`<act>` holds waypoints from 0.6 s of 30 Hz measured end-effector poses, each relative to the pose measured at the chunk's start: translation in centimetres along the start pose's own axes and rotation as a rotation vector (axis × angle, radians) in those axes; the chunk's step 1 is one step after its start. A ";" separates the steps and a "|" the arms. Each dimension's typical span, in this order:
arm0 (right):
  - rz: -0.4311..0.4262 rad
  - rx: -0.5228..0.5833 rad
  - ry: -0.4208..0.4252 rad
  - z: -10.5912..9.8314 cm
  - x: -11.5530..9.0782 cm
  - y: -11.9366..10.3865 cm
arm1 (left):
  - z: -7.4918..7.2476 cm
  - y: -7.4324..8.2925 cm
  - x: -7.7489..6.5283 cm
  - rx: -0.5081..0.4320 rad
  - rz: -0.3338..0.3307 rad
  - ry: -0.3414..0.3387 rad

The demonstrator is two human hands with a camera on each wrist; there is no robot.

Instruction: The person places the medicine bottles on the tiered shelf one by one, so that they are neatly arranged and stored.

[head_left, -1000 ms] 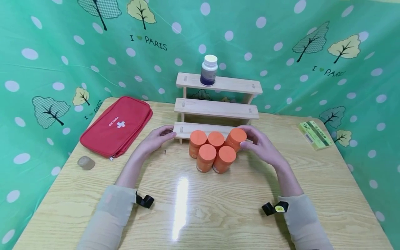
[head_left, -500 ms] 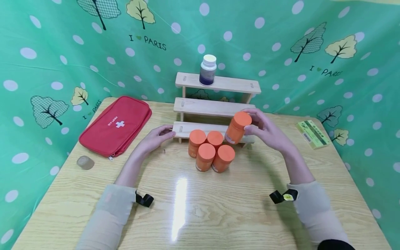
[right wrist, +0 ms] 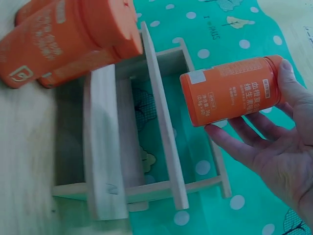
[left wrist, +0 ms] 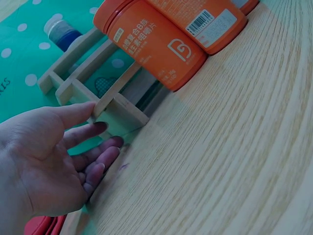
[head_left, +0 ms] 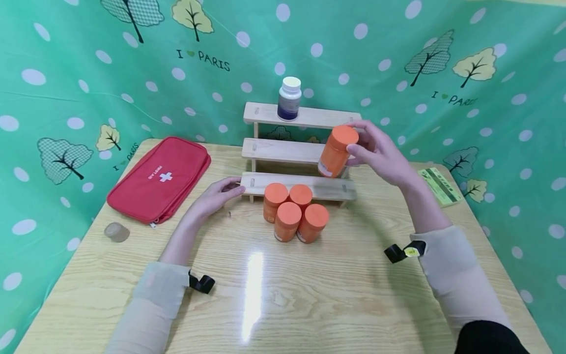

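My right hand grips an orange pill bottle near its cap. The bottle is tilted and held up in front of the right side of a three-tier wooden display rack. In the right wrist view, the thumb and fingers hold the bottle's cap end. At the left end of the lowest tier, my left hand pinches the plank's corner between thumb and index finger, with the other fingers loosely curled. Several more orange bottles stand grouped before the rack. A white-capped bottle stands on the top tier.
A red first-aid pouch lies to the left on the wooden table. In front of it is a small greyish round object. A green and yellow box lies at the right. A green patterned cloth hangs behind.
My right hand has lifted one orange bottle out of the group, up past the lowest tier to the height of the middle tier. The left hand has stayed at the rack's end.
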State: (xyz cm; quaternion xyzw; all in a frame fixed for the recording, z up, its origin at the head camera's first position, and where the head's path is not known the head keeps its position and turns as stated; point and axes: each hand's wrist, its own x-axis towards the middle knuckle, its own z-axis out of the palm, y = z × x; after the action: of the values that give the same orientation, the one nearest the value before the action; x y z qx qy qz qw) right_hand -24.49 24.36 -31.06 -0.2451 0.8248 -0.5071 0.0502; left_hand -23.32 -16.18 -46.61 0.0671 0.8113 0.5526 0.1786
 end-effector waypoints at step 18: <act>0.066 -0.029 0.063 -3.2 5.4 -2.8 | -0.1 0.2 -0.1 0.001 -0.001 -0.006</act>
State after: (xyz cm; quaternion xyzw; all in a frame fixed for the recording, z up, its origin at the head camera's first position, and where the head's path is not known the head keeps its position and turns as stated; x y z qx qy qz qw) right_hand -29.29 23.46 -26.18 -0.2024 0.8409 -0.5006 0.0373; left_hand -23.27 -16.23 -46.38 0.0683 0.8111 0.5518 0.1813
